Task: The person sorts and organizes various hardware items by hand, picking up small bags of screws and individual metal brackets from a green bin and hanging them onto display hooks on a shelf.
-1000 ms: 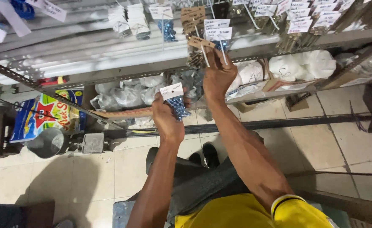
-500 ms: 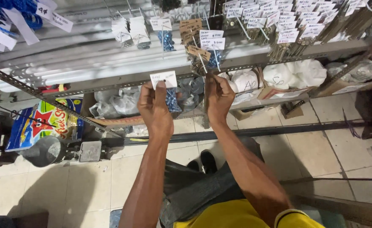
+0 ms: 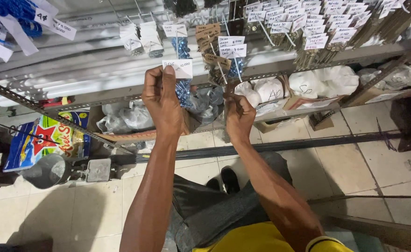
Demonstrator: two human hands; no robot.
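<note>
My left hand (image 3: pixel 162 100) holds up a small clear packet of blue screws (image 3: pixel 183 91) by its white paper label (image 3: pixel 179 68), just below a hanging row of similar packets. My right hand (image 3: pixel 239 114) is raised beside it, fingers pinched around a thin hook or the lower end of a hanging packet with a brown card label (image 3: pixel 217 60); what exactly it grips is hidden by the fingers. Both hands are close to the metal shelf rail (image 3: pixel 280 70).
Many labelled hardware packets (image 3: pixel 308 28) hang along the rack above. White plastic pipes (image 3: pixel 51 70) lie on the left shelf. White sacks (image 3: pixel 322 81) and plastic bags sit lower down. A colourful bag (image 3: pixel 46 140), a grey metal cup (image 3: pixel 46 170) and long dark rods (image 3: pixel 308 142) are on the tiled floor.
My left hand has risen from waist level toward the hanging row, carrying the blue screw packet. My right hand has come down slightly from the hooks and sits beside the left.
</note>
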